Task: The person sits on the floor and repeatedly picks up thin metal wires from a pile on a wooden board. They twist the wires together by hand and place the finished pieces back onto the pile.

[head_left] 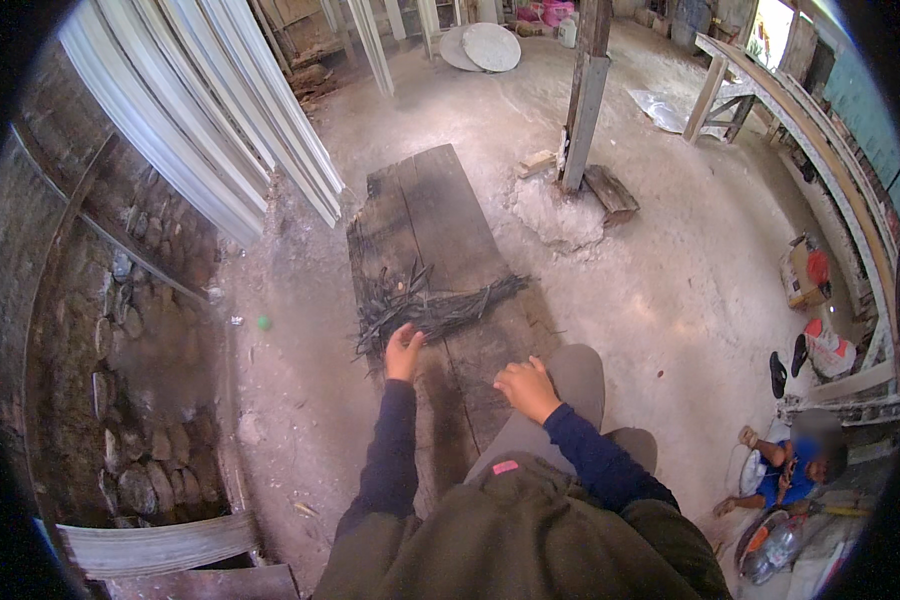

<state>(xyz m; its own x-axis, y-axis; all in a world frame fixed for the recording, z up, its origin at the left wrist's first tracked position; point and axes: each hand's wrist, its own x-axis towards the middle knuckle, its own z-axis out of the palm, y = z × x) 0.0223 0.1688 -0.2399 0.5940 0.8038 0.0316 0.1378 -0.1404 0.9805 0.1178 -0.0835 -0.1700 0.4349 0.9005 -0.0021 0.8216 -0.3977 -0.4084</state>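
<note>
Left grip (403, 354): fingers partly bent at the near edge of the dark strips; whether they are closed on any cannot be told.
Right grip (528, 390): fingers curled, near the right knee, apart from the strips; whether anything is held cannot be told.
Dark strips (445, 308): a loose, tangled bundle lying crosswise on the counter.
Counter (440, 205): dark wooden planks, running away from the person, bare beyond the bundle.
Post (582, 125): upright, beyond the counter to the right, a wooden block (611, 194) beside its base.
Pale corrugated sheets (195, 100): leaning at upper left.
Green round object (264, 323): on the floor (660, 290), left of the counter.
Second person (792, 475): at lower right, in blue.
</note>
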